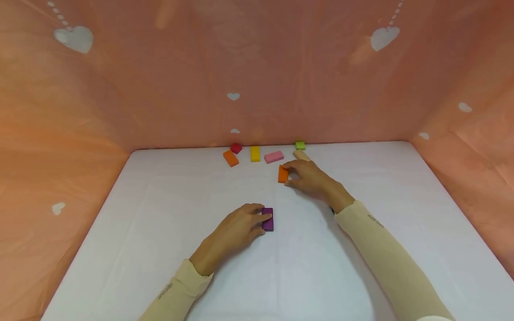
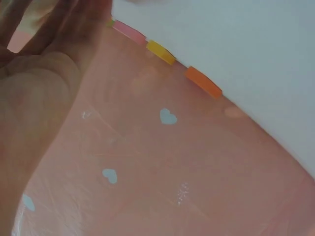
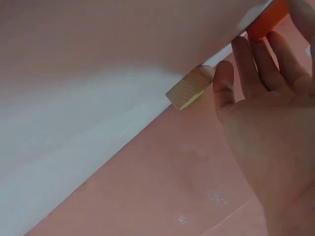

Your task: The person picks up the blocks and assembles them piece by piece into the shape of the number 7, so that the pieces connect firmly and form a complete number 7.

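Note:
At the middle of the white table, my left hand (image 1: 238, 225) holds a purple block (image 1: 268, 225), thumb by its near end and one finger lying across its top. Farther forward, my right hand (image 1: 309, 178) pinches an orange block (image 1: 283, 174) between thumb and fingers. That same orange block (image 3: 268, 20) shows at the top right of the right wrist view, against the fingertips. Just behind the right hand lies a plain wooden block (image 1: 301, 154). In the left wrist view the purple block is out of sight.
Along the table's back edge lie a second orange block (image 1: 230, 158), a red block (image 1: 236, 148), a yellow block (image 1: 255, 154), a pink block (image 1: 274, 156) and a light green block (image 1: 300, 145). A dark object (image 1: 332, 210) is mostly hidden under the right wrist. Peach cloth (image 1: 257, 67) walls surround the table.

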`<state>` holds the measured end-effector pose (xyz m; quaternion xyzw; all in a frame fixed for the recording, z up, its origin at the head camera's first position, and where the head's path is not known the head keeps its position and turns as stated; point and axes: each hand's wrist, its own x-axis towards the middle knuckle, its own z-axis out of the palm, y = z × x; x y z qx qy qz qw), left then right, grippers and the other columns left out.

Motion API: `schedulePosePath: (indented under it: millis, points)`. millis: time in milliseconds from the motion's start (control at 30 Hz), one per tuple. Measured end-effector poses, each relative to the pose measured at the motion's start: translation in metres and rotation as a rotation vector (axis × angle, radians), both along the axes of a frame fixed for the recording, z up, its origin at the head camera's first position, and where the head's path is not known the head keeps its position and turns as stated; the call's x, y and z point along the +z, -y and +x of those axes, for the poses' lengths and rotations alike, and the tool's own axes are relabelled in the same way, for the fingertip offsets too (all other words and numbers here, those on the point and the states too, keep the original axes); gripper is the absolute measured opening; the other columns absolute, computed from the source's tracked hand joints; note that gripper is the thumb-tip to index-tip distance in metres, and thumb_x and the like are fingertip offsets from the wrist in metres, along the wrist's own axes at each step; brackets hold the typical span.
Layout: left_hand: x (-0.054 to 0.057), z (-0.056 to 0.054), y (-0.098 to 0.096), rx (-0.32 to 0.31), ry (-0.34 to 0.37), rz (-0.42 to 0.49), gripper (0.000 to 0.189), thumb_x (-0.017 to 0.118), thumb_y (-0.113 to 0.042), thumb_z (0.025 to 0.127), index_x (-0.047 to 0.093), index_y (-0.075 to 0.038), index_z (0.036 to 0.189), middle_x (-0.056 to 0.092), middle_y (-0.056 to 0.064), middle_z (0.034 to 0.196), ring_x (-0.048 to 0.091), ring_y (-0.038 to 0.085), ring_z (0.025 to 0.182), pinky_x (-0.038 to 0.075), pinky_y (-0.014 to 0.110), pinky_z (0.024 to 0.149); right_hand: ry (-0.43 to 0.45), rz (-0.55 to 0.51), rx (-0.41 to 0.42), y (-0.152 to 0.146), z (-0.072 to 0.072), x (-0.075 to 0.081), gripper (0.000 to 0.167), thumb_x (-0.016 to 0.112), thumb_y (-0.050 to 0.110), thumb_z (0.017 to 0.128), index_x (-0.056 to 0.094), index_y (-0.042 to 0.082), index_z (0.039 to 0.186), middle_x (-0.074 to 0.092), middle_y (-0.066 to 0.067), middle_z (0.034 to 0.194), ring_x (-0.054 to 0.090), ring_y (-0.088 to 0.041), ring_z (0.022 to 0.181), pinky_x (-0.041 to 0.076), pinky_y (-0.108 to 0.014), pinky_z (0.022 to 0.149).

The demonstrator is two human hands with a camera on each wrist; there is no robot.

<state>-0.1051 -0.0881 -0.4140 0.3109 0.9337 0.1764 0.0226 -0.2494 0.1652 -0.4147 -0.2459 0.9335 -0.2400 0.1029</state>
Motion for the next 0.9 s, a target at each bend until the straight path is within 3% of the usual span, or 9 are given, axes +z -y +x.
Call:
schedulePosePath:
  millis: [333,600,900]
  points:
    - [0.001,0.005,-0.002,-0.008,-0.029,-0.024,0.039,0.073,-0.029,0.091,0.069,-0.020,0.129,0.060,0.010,0.139,0.057,0.027,0.127,0.050,0.046,0.105,0.040,-0.088,-0.037,-0.002,0.013,0.004,0.057,0.074,0.034,0.090,0.056,0.020,0.142,0.044,-0.004,0.156,0.011,-0.030,0.156,0.014,-0.061,0.123]
    - [0.002,0.004,-0.004,0.004,-0.071,-0.028,0.038,0.075,-0.027,0.089,0.070,-0.023,0.127,0.062,0.010,0.134,0.060,0.027,0.121,0.053,0.045,0.100,0.038,-0.128,-0.021,0.001,0.023,0.004,0.056,0.072,0.029,0.092,0.054,0.017,0.143,0.057,0.000,0.144,0.044,-0.022,0.141,0.031,-0.048,0.120]
    - [0.004,0.002,0.003,-0.002,-0.059,-0.045,0.033,0.073,-0.021,0.091,0.071,-0.022,0.124,0.065,0.008,0.133,0.062,0.026,0.120,0.054,0.046,0.098,0.055,-0.169,-0.071,0.009,0.033,0.004,0.055,0.070,0.039,0.092,0.055,0.020,0.142,0.057,0.001,0.144,0.047,-0.021,0.138,0.035,-0.046,0.119]
